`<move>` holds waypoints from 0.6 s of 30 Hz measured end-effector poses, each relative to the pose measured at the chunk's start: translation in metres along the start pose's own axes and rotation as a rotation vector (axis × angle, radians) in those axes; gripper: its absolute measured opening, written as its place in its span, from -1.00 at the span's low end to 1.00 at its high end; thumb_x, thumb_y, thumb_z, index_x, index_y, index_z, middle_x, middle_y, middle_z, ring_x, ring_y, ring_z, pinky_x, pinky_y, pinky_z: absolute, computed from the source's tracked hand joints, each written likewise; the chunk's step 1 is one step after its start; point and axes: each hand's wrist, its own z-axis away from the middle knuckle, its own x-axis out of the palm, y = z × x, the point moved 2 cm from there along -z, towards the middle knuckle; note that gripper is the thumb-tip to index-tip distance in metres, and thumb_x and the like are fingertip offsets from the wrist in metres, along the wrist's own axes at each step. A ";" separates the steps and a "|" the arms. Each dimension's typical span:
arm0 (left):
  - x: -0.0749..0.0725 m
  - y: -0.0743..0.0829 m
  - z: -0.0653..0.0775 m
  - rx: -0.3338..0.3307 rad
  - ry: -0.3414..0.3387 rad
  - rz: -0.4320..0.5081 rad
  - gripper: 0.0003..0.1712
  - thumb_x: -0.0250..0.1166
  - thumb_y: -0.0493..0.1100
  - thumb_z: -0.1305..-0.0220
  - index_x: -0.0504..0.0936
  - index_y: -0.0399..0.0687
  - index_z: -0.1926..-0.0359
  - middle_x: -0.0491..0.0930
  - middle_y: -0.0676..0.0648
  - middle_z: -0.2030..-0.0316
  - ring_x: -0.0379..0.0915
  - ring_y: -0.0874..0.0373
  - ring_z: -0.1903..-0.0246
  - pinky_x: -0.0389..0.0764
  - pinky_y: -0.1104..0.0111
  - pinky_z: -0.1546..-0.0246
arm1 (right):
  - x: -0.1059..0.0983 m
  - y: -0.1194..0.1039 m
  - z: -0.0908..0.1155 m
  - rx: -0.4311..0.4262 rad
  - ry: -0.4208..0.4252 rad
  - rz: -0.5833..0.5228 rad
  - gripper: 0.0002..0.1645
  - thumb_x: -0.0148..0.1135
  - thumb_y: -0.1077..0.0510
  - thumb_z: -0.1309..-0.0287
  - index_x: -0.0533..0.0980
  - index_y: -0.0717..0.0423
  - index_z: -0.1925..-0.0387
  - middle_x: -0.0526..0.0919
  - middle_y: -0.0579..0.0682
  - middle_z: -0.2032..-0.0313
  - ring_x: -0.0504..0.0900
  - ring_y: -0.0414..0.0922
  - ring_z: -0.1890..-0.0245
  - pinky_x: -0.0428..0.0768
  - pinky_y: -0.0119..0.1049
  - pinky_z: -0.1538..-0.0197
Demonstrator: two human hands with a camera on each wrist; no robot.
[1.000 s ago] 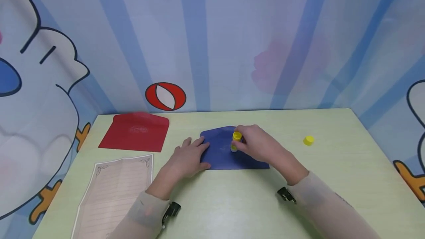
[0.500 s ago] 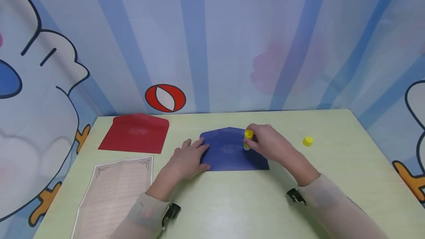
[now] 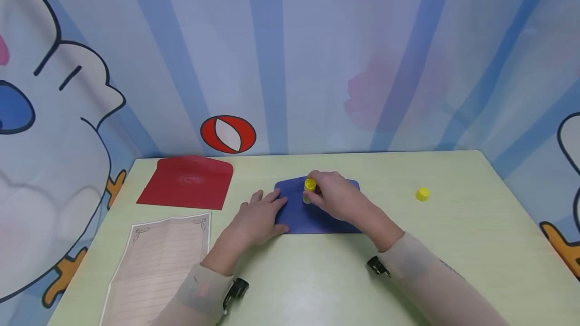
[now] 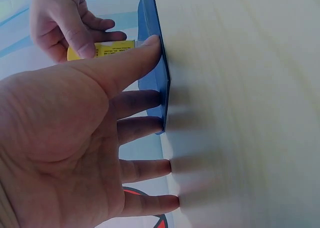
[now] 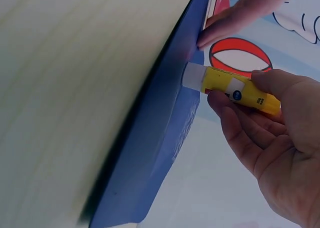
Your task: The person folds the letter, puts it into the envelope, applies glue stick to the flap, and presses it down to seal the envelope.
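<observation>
My left hand [image 3: 257, 219], fingers spread wide, rests on the left edge of the blue envelope [image 3: 296, 221]. My right hand [image 3: 337, 197] pinches a yellow glue stick [image 5: 232, 88], its white end against the blue envelope's face. Right of the blue envelope: a yellow cap [image 3: 423, 194]. Left of it: a red envelope [image 3: 186, 184], farther back, and a lined sheet [image 3: 160, 265], nearer me. Contents of both envelopes: cannot be told.

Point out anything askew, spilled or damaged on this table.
The red envelope, back left, has a pale smear, possibly glue, odd on its plain surface. The lined letter paper, front left, sits slightly crooked, its top edge wavy. I see no spill.
</observation>
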 end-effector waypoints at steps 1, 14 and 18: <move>0.000 0.000 0.000 0.002 0.002 -0.002 -0.13 0.45 0.16 -0.38 0.39 -0.01 -0.58 0.22 -0.18 -0.60 0.05 -0.39 -0.55 0.34 -0.34 -0.35 | 0.000 -0.002 0.000 -0.006 -0.005 -0.002 -0.71 0.35 0.07 -0.48 0.56 0.18 -0.03 0.58 -0.08 0.42 0.53 -0.18 0.48 0.54 -0.28 0.36; 0.002 -0.001 -0.001 0.000 0.004 0.006 -0.13 0.44 0.16 -0.39 0.39 -0.01 -0.58 0.20 -0.16 -0.61 0.04 -0.37 -0.56 0.34 -0.33 -0.35 | -0.018 0.017 0.019 0.052 -0.037 -0.012 -0.79 0.39 0.12 -0.44 0.60 0.15 0.04 0.64 -0.13 0.39 0.58 -0.22 0.48 0.60 -0.29 0.35; 0.002 -0.001 -0.001 0.004 0.001 0.011 -0.14 0.44 0.15 -0.39 0.38 -0.01 -0.59 0.20 -0.17 -0.61 0.03 -0.37 -0.56 0.34 -0.34 -0.35 | -0.024 0.029 0.026 0.074 -0.021 -0.007 -0.79 0.39 0.15 -0.43 0.60 0.19 0.04 0.67 -0.12 0.39 0.58 -0.21 0.49 0.59 -0.29 0.37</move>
